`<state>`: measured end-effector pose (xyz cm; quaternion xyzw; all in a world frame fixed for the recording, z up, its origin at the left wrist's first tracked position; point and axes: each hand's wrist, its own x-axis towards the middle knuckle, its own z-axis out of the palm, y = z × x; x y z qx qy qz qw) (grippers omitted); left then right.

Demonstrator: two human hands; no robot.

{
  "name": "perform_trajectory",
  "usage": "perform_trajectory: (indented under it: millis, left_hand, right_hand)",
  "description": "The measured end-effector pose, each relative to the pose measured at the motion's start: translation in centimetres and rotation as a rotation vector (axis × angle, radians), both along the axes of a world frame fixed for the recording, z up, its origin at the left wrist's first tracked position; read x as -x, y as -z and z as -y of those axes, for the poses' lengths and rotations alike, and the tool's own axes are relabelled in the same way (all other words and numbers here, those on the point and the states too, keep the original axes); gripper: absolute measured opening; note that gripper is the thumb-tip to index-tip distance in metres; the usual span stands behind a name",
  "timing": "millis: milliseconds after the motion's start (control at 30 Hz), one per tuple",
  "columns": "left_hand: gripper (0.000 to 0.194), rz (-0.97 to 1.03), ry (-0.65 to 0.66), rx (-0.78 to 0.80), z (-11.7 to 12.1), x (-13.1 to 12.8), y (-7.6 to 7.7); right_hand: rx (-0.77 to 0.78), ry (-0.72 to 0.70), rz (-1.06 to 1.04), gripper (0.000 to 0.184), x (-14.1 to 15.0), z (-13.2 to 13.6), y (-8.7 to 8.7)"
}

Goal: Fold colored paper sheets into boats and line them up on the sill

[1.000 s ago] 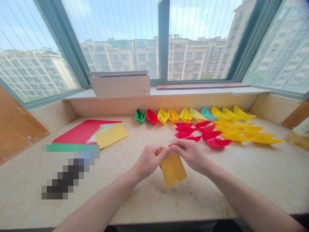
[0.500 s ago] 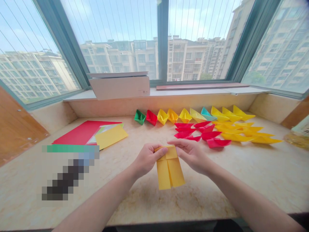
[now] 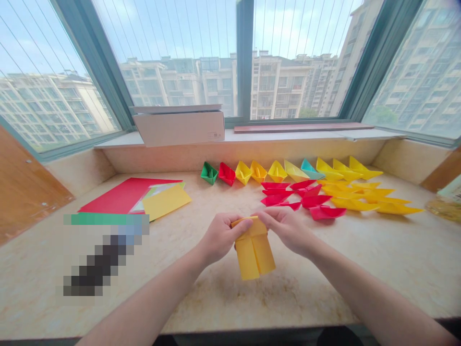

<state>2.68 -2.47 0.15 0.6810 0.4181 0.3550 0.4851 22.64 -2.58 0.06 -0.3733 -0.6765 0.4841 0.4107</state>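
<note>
A folded sheet of yellow paper (image 3: 255,254) hangs between my hands over the stone counter. It has a slit down the middle of its lower part and a folded band across the top. My left hand (image 3: 225,235) is closed on its upper left, thumb lying on the front and fingers behind. With thumb and fingertips my right hand (image 3: 284,226) pinches the top right edge. The fingers behind the paper are mostly hidden.
Folded paper boats stand beyond my hands: a back row with a green boat (image 3: 209,173), red boats (image 3: 313,202) and yellow boats (image 3: 360,204). Paper sheets (image 3: 115,197) lie at left near a pixelated patch. A white box (image 3: 180,127) sits on the sill, a jar (image 3: 446,204) far right.
My right hand's fingers have closed from a looser hold to a pinch at the paper's top right edge. The paper has tilted slightly, and its top band looks more folded over.
</note>
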Motion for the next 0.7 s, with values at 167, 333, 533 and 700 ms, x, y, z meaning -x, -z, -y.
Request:
perform_trajectory:
  millis: [167, 333, 533, 700]
  left_hand:
    - [0.046, -0.030, 0.010, 0.007, 0.11, -0.19, 0.04]
    - [0.045, 0.055, -0.011, 0.016, 0.06, -0.29, 0.31]
    - [0.039, 0.134, 0.001, 0.078, 0.01, -0.39, 0.82]
    - [0.039, 0.134, -0.081, 0.059, -0.31, -0.30, 0.95]
  right_hand:
    - [-0.052, 0.149, 0.103, 0.035, 0.54, 0.35, 0.12]
    - [-0.100, 0.217, 0.140, 0.041, 0.76, 0.33, 0.47]
    - [-0.097, 0.264, 0.095, 0.045, 0.59, -0.04, 0.74]
    - [0.074, 0.033, -0.100, 0.035, 0.62, -0.05, 0.73]
